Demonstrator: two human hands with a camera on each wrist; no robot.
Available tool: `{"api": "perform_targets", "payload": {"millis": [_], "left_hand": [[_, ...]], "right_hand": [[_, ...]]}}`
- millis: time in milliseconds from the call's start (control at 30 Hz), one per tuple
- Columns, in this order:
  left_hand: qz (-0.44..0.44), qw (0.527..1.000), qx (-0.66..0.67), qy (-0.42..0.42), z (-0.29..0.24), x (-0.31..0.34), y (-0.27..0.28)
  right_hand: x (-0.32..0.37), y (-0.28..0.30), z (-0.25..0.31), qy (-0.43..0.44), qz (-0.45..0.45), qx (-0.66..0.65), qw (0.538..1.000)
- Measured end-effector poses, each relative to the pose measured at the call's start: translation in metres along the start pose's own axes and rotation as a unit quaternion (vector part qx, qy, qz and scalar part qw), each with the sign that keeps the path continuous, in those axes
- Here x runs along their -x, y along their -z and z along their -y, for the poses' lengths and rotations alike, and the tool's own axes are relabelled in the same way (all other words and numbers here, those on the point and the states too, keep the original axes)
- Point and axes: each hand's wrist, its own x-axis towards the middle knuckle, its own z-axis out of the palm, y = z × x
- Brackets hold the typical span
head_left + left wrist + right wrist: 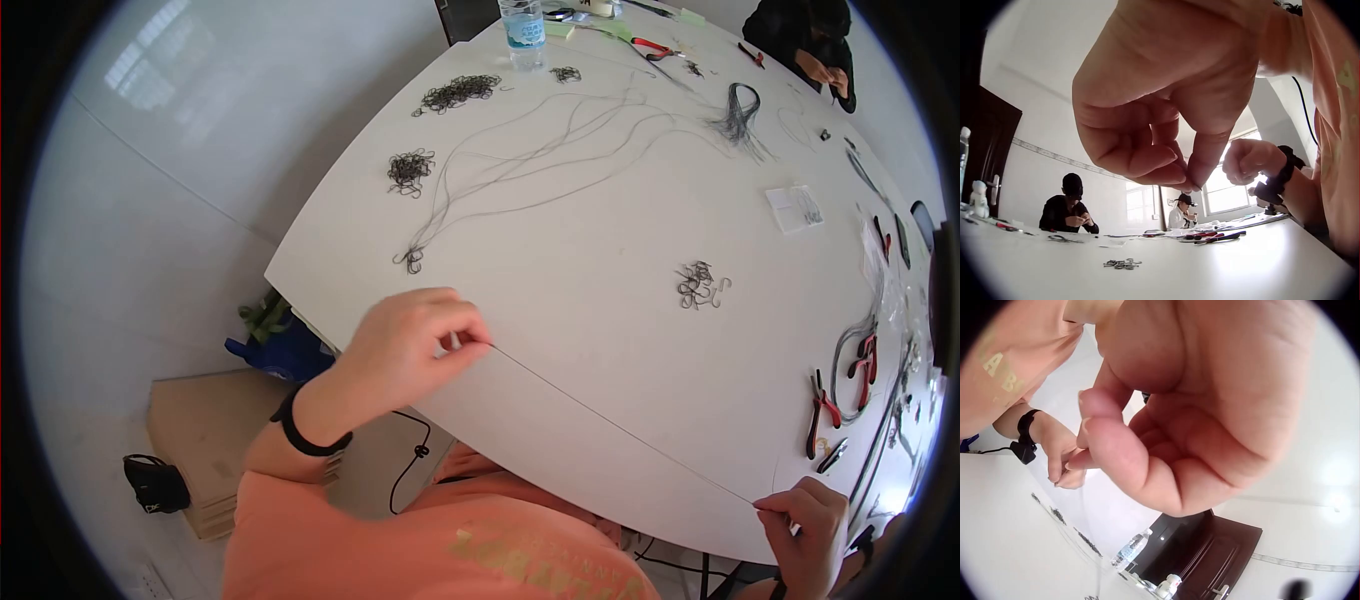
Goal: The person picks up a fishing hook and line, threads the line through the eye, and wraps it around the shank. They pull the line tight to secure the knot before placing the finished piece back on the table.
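Observation:
A thin straight wire (620,425) stretches taut above the near edge of the white table (600,330). My left hand (478,340) pinches its left end between thumb and fingers, with a black band on that wrist. My right hand (765,508) pinches the other end at the table's near right corner. The left wrist view shows the left hand (1186,180) with fingertips pressed together, and the right hand (1254,162) curled beyond it. In the right wrist view the right hand (1094,434) fills the frame; the left hand (1063,465) is small behind it.
Small piles of dark metal hooks (700,285) and rings (410,170) lie on the table, with long loose wires (520,170). Red-handled pliers (822,410) sit at the right edge, a water bottle (522,30) at the far end. Another person (815,45) sits opposite. A cardboard box (205,440) stands on the floor.

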Motion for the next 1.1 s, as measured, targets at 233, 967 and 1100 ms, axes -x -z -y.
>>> {"api": "perform_targets", "payload": {"millis": [233, 967, 1100], "left_hand": [[-0.134, 0.975, 0.049, 0.17, 0.08, 0.01, 0.03], [-0.136, 0.968, -0.045, 0.205, 0.082, -0.006, 0.029], [-0.118, 0.969, -0.102, 0.193, 0.076, -0.007, 0.032]], "right_hand": [[-0.019, 0.03, -0.076, -0.121, -0.109, 0.055, 0.985], [-0.176, -0.014, -0.019, 0.11, -0.072, 0.185, 0.974], [-0.125, -0.023, -0.006, 0.056, -0.008, 0.14, 0.988]]}}
